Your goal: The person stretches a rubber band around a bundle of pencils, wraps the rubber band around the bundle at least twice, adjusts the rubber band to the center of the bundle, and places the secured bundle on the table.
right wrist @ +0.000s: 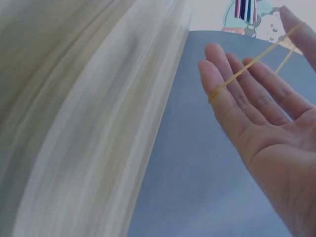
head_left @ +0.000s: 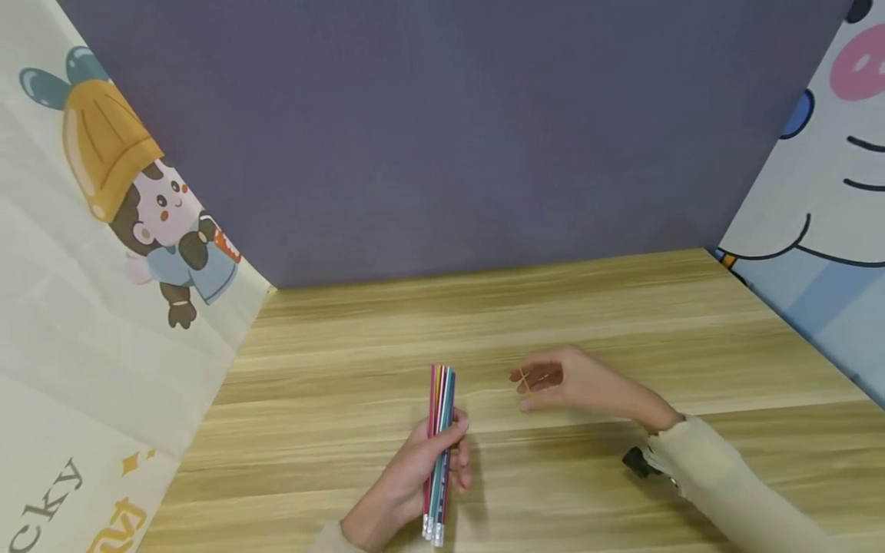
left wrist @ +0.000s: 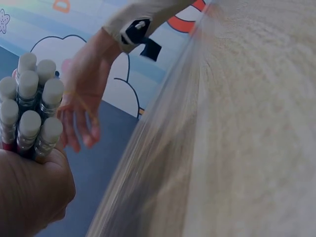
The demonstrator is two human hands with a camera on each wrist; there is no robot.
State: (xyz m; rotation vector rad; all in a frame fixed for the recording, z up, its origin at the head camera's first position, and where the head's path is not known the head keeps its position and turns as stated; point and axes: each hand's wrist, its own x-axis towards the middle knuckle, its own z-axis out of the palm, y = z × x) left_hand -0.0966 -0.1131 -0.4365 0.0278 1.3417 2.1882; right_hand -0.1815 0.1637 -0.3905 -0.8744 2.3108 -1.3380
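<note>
A bundle of several pencils (head_left: 442,399) stands in the grip of my left hand (head_left: 413,470), its thumb laid across them. Their white erasers (left wrist: 29,123) face the left wrist camera; in the head view they point toward me. To the right, my right hand (head_left: 577,384) hovers above the table with its fingers spread. A thin yellow rubber band (right wrist: 254,61) is stretched between its thumb and fingers, looped round them near the tips. The two hands are apart, and the band does not touch the pencils.
The wood-grain table (head_left: 332,369) lies beneath both hands. A dark grey panel (head_left: 442,138) rises behind it. Cartoon-printed sheets line the left side (head_left: 90,346) and right side (head_left: 795,200). A small black device (head_left: 639,462) is on the right wrist.
</note>
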